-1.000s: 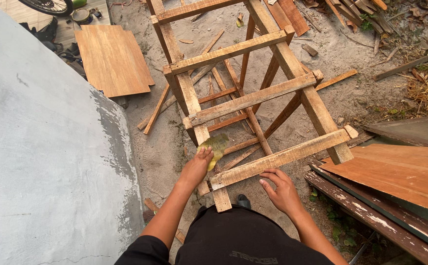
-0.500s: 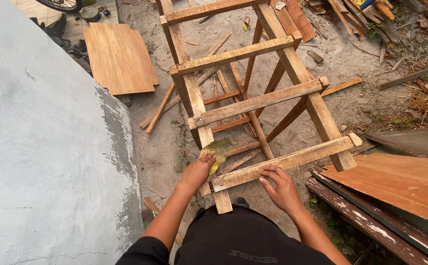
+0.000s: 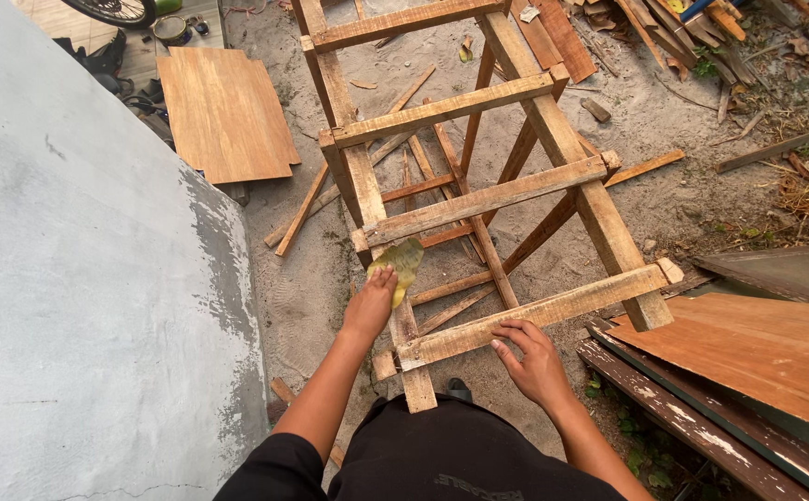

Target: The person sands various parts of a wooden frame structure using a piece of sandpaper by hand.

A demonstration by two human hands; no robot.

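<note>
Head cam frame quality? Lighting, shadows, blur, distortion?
Head view: soft even daylight, no glare, only faint shadows under the wooden frame. Sharp throughout; left hand on the yellow sandpaper and right hand on the lowest slat show no motion blur. Wide-angle lens bows the grey wall at the left edge.

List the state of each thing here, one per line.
Left hand: pressing a yellow pad on the frame's rail.
Right hand: flat on the lowest slat, holding nothing.
Wooden frame: upright, leaning away, slats nailed across.
Plywood sheet: flat on sand.
Wall: grey, patchy.
</note>
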